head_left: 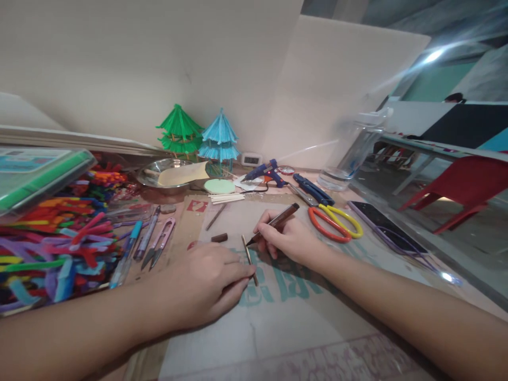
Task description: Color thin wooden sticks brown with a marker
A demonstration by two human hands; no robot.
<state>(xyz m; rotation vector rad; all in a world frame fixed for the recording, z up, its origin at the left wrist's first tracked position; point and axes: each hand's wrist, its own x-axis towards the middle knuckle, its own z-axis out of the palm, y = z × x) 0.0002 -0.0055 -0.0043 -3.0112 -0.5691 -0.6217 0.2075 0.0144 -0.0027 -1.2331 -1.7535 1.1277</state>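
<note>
My left hand (206,286) rests on the cardboard sheet (278,317) with its fingers pinched on a thin wooden stick (249,258) that lies flat on the sheet. My right hand (289,238) grips a brown marker (278,219), tip down, touching the far part of the stick. The marker's brown cap (219,237) lies just left of the stick. Another thin stick (216,216) lies further back.
A heap of coloured pipe cleaners (59,238) fills the left. Pens and thread snips (159,246) lie beside it. Orange-and-yellow scissors (335,222), blue pliers (313,189), a glue gun (264,172), a phone (387,227), a metal bowl (166,172) and two paper pagodas (198,135) stand behind.
</note>
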